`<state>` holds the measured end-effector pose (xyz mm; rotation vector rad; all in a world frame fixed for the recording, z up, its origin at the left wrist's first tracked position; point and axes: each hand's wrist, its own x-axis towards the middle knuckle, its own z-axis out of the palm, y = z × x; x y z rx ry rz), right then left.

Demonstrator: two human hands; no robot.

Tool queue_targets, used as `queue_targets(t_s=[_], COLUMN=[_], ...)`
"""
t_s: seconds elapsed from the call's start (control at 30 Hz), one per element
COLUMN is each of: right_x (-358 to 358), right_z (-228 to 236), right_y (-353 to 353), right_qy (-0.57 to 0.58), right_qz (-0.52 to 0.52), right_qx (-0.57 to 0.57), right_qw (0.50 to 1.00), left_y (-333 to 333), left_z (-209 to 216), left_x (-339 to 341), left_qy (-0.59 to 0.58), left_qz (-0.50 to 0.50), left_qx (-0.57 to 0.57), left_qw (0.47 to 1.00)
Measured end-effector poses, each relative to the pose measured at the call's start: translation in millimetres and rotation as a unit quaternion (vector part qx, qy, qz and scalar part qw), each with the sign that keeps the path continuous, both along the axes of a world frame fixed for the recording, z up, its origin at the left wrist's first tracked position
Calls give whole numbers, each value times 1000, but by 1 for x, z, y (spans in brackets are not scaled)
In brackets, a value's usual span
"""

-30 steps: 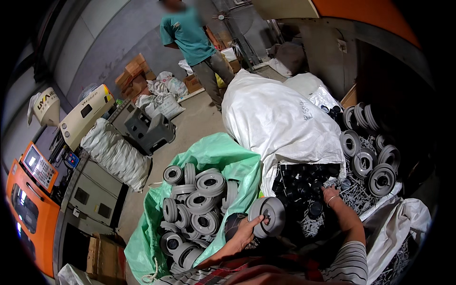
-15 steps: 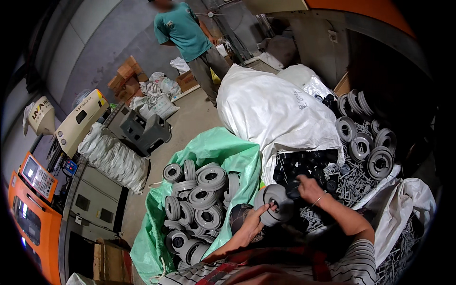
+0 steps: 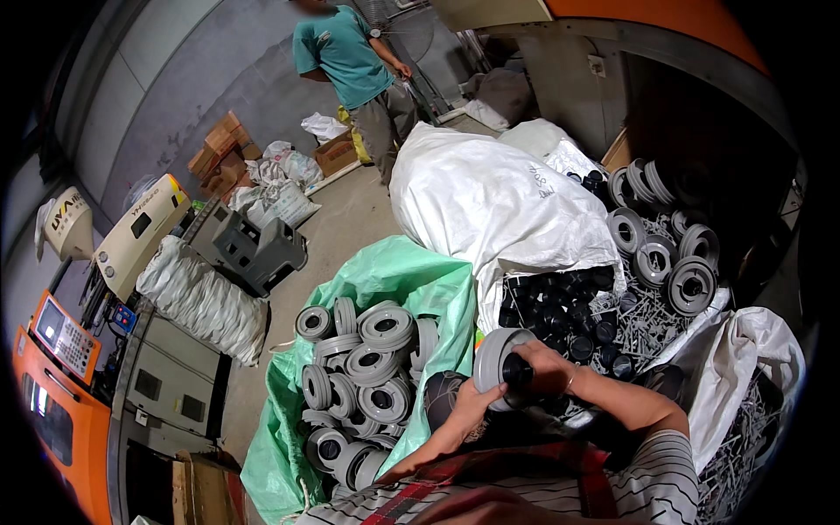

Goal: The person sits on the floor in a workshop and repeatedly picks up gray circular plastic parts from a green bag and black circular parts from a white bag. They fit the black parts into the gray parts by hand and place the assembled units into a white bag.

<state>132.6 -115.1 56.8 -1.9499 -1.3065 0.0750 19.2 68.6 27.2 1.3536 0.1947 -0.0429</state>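
In front of my body, my left hand (image 3: 471,411) grips a grey ribbed plastic wheel (image 3: 493,357) by its lower rim. My right hand (image 3: 548,369) is closed on a round black plastic cap (image 3: 516,368), which sits against the middle of the wheel; how far it is seated I cannot tell. Left of my hands, a green woven sack (image 3: 411,262) stands open, filled with similar grey wheels (image 3: 368,363). Just beyond my right hand lie many black caps (image 3: 549,313) at the mouth of a large white sack (image 3: 477,188).
Grey pins (image 3: 646,328) lie heaped right of the caps, with more grey wheels (image 3: 689,286) behind. Another white sack (image 3: 731,350) of pins is at far right. An orange machine (image 3: 48,407) and grey step stool (image 3: 262,249) stand left. A person (image 3: 350,66) stands at the back.
My right hand has brought the black cap left and down onto the wheel's middle. My left hand has turned the wheel more upright. The standing person's arm has swung outward.
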Motion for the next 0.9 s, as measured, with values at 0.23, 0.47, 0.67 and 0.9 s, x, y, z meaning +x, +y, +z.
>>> queue_targets(t_s=[0.23, 0.47, 0.67, 0.9], right_x=[-12, -32, 1, -4], right_z=[1, -5, 11, 18], right_y=[4, 7, 15, -4], right_qy=[-97, 112, 734, 781], right_qz=[5, -69, -32, 0], right_qx=[63, 166, 304, 291], right_qw=[993, 977, 606, 553], left_y=[4, -19, -10, -6], left_z=[37, 48, 22, 53], left_x=[-2, -22, 6, 4], left_qy=[77, -8, -271, -231], left_qz=[-24, 8, -58, -173], left_qx=[-156, 182, 288, 444], left_qw=[984, 983, 917, 848])
